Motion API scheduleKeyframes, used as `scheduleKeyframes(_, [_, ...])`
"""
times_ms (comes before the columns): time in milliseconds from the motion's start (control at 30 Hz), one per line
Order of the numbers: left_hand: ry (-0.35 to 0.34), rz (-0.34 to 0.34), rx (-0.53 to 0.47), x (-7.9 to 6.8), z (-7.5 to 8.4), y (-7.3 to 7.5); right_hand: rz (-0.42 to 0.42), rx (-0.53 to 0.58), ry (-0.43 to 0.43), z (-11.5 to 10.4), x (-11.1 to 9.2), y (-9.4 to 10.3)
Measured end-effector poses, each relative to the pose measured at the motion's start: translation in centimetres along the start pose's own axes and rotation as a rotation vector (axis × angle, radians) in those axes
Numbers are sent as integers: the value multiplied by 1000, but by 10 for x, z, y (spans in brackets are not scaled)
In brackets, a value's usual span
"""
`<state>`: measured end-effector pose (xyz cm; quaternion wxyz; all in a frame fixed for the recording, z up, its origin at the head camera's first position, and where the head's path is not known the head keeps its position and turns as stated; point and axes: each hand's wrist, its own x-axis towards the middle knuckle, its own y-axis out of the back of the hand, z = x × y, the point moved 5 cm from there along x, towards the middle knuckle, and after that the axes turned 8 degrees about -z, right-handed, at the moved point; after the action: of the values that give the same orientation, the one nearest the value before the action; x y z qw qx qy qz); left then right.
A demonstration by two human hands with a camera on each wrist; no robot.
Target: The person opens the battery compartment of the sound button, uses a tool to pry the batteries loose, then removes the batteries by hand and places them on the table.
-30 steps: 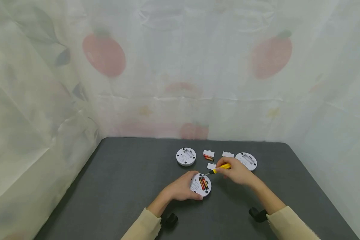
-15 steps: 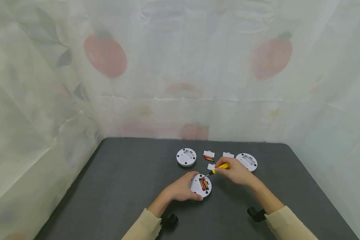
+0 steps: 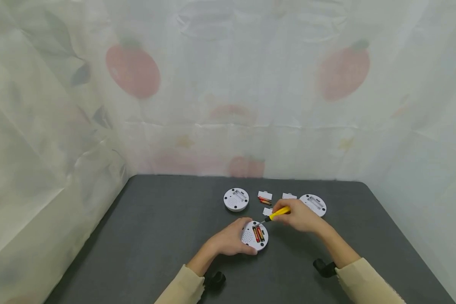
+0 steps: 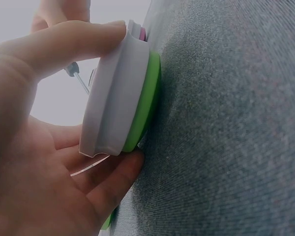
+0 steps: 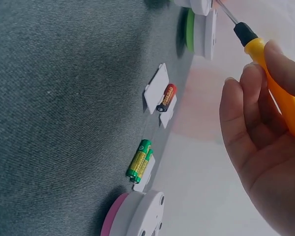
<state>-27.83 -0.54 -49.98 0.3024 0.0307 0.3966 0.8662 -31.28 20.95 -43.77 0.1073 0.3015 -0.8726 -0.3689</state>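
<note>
My left hand point(image 3: 231, 237) grips a round white device point(image 3: 248, 238) by its sides, thumb at the near edge and fingers round the far side. Its perforated underside faces up, showing two red-and-black batteries point(image 3: 258, 233) in the open compartment; in the left wrist view, a green dome point(image 4: 146, 103) points down at the table. My right hand point(image 3: 300, 216) pinches the yellow handle of a screwdriver point(image 5: 284, 96) between thumb and fingers. Its metal shaft slants down to the far end of the batteries.
Two more round white devices, one left point(image 3: 236, 199) and one right point(image 3: 312, 204), stand behind with bare compartments. White battery covers point(image 3: 264, 194) lie between them, beside red batteries point(image 3: 265, 201). Green batteries point(image 5: 139, 161) show in the right wrist view. A patterned curtain point(image 3: 228, 84) backs the grey table point(image 3: 167, 228).
The screwdriver tip has shifted slightly at the far end of the batteries. Both hands keep their hold, and the left hand and device stay in nearly the same place.
</note>
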Motion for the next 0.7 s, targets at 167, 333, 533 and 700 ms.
scheduleKeyframes(167, [-10,5,3,1,0,-2,-2,-5,6,0,-1,2])
scheduleKeyframes(333, [-17,6,7,2,0,-3,3,-4,6,0,-2,3])
scheduleKeyframes(533, [-17,6,6,2,-1,-2,-1,31,8,4,0,1])
scheduleKeyframes(700, [-28,14,12,1,-1,0,-28,59,6,12,3,1])
